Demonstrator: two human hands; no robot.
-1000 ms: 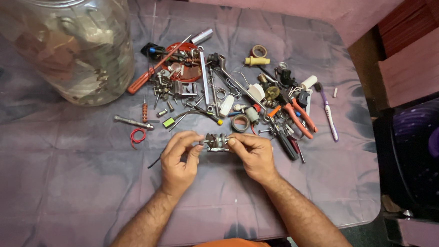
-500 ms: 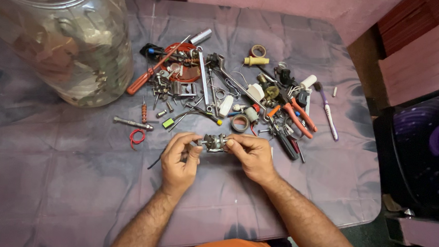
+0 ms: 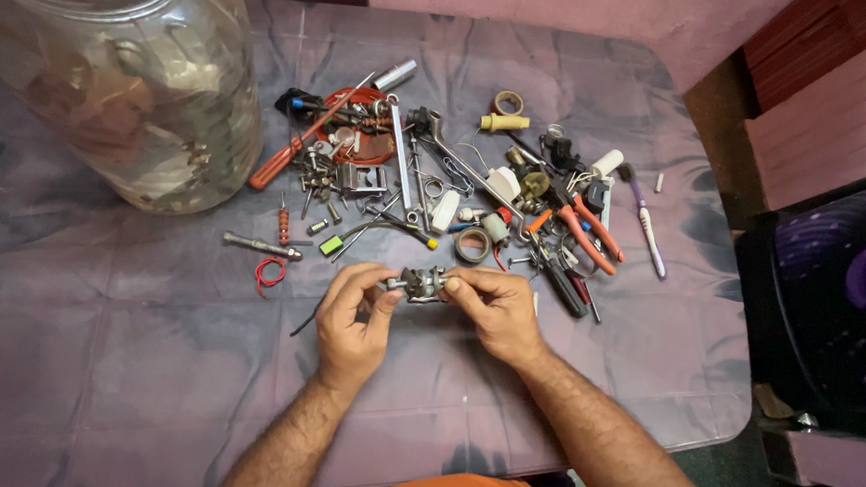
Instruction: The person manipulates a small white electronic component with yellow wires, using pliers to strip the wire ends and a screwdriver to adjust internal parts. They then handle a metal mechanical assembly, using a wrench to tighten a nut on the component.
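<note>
- Holding a small metal fitting (image 3: 421, 284) between both hands, just above the table (image 3: 101, 355), in front of the tool pile (image 3: 456, 185).
- My left hand (image 3: 350, 318) pinches one end, fingers closed.
- My right hand (image 3: 494, 311) grips the other end; judged next: a steady counter-twist.

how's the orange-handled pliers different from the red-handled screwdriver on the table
The orange-handled pliers lie right of the pile, two handles splayed; the red-handled screwdriver lies left, near the big clear jar, one straight handle. The pliers look stubbier, the screwdriver longer and slimmer. Both lie flat, untouched by either hand.
</note>
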